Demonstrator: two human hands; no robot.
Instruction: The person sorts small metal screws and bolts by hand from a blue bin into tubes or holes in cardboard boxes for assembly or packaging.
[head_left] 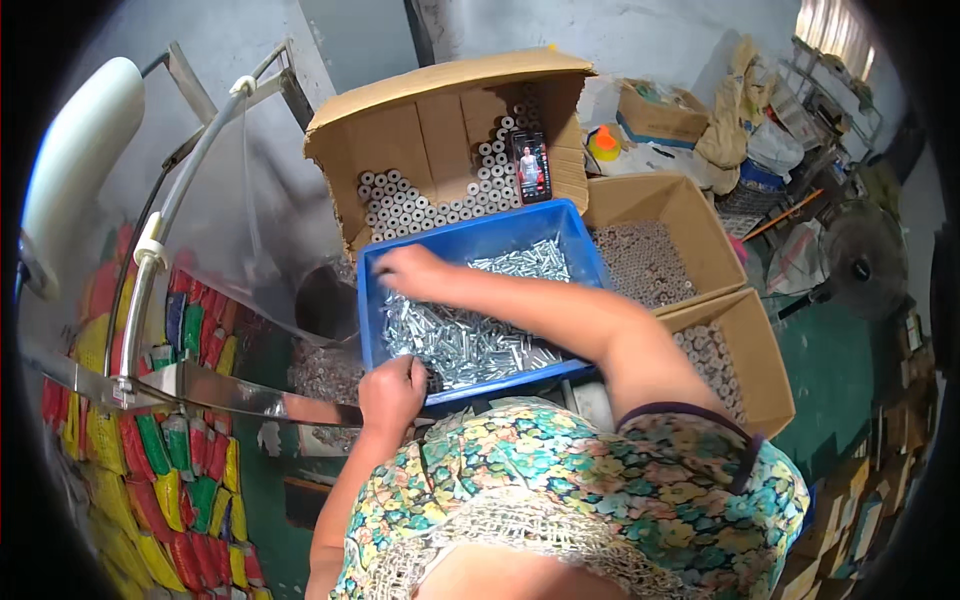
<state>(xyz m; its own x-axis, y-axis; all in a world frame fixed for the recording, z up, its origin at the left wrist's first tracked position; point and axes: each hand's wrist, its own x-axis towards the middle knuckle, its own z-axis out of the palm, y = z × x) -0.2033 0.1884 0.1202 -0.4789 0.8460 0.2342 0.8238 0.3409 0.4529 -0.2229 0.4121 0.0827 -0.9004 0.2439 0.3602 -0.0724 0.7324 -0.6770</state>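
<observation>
A blue plastic tray (590, 255) full of small shiny metal pins (465, 335) is in front of me. My right hand (415, 273) reaches across it to the far left corner, fingers bent together over the pins; whatever is in them is too small to make out. My left hand (391, 396) is closed at the tray's near left corner, its thumb upward. Its fingertips are partly hidden, so I cannot see what it holds.
Behind the tray, a cardboard box (440, 120) on its side holds stacked round metal sleeves (400, 205) and a propped phone (531, 167). Two open cartons (690, 215) of metal parts stand right. At left are a metal frame (150, 250), a dark cylinder (328, 300) and coloured packets (180, 440); a fan (862, 262) is far right.
</observation>
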